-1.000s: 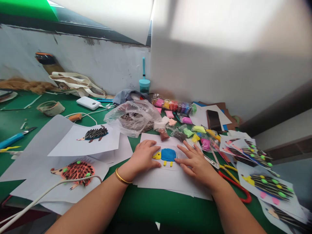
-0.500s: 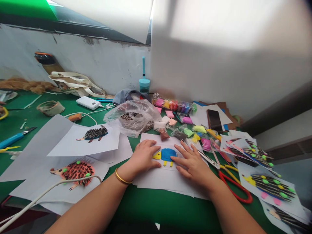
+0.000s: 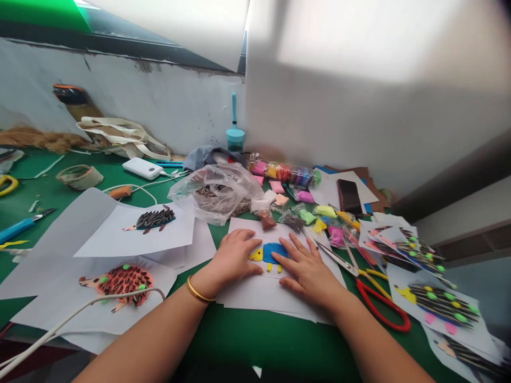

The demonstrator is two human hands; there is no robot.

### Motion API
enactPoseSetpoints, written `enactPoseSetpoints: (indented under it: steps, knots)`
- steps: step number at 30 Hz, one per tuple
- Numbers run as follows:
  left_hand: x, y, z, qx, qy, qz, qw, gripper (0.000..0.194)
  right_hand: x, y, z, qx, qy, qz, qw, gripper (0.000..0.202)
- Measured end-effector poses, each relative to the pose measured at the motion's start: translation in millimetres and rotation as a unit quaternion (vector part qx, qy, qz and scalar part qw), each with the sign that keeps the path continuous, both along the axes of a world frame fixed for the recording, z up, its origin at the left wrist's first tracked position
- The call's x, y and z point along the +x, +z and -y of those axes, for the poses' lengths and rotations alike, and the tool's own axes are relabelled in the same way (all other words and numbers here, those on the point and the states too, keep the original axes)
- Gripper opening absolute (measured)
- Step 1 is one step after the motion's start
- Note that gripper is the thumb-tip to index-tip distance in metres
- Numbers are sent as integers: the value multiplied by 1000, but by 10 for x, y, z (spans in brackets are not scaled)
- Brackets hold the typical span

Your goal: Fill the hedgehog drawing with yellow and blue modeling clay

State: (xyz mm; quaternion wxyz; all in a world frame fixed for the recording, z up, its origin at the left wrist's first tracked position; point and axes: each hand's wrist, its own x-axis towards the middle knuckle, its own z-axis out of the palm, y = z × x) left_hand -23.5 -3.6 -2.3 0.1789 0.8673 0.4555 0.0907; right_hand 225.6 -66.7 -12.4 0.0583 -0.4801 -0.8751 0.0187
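Note:
A sheet of white paper [image 3: 255,294] lies before me, bearing a flat clay hedgehog [image 3: 273,252] with a blue body, yellow head and yellow legs. My left hand [image 3: 236,257] rests on the paper at the head's side, thumb and fingers apart around the snout. From the other side, my right hand [image 3: 305,266] lies with spread fingers, its fingertips over the right part of the blue body and hiding it. Neither hand holds anything. Just beyond the paper sits a brown clay packet [image 3: 268,219].
Scissors [image 3: 377,298] with red and yellow handles lie right of my right hand. Behind are a plastic bag of seeds [image 3: 215,194], clay packets [image 3: 307,215] and a phone [image 3: 349,197]. Hedgehog pictures [image 3: 123,282] lie left, others [image 3: 443,303] right. A white cable [image 3: 80,308] crosses the left papers.
My right hand has slid left, its fingers now covering more of the blue body. My left hand stays in place on the paper. The view has shifted slightly.

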Motion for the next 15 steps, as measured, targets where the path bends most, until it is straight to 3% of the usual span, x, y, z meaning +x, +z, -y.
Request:
enactPoseSetpoints:
  steps: [15]
  knots:
    - [-3, 2, -3, -9, 3, 8, 1000, 74, 169, -84, 7, 36, -56, -25, 997, 53]
